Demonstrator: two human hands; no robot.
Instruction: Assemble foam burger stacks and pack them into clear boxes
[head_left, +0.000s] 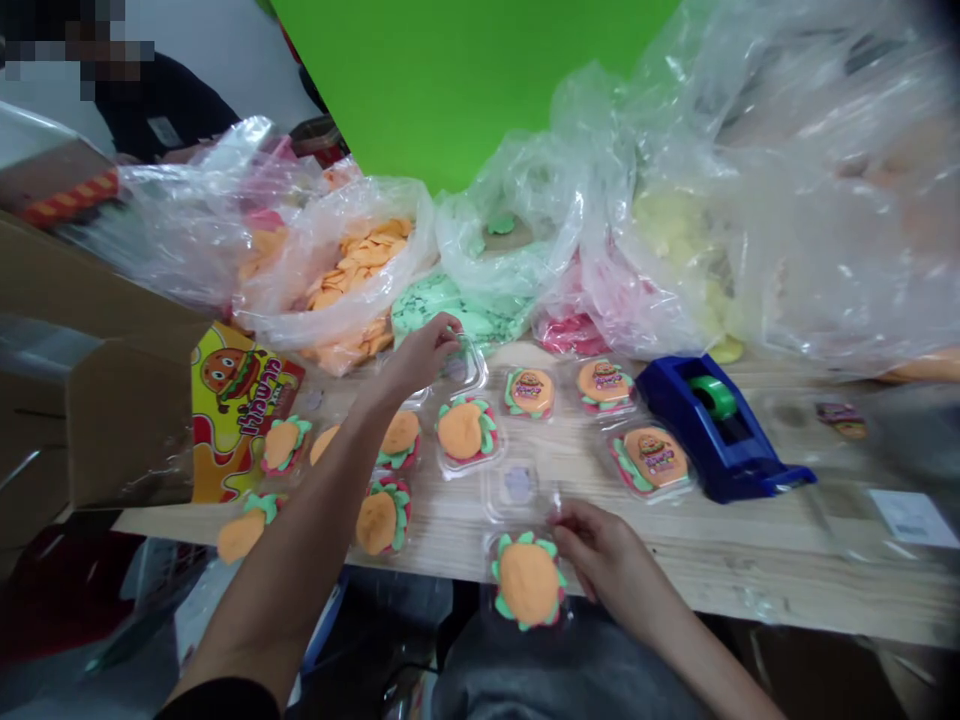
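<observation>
My right hand pinches the edge of an open clear plastic clamshell at the table's front edge. In its lower half lies a toy-like burger with an orange bun and green and red frills. My left hand reaches far forward, fingers curled together, beside the raised clear lid of another clamshell. Whether those fingers grip that lid is hard to see. Below the lid sits another burger. Several more burgers in clamshells, such as one by my left forearm, lie partly behind the arm.
Closed, labelled burger packs lie right of centre, beside a blue tape dispenser. Clear bags of orange pieces, green pieces and pink pieces line the back. A cardboard box stands left; a person's dark sleeve shows behind.
</observation>
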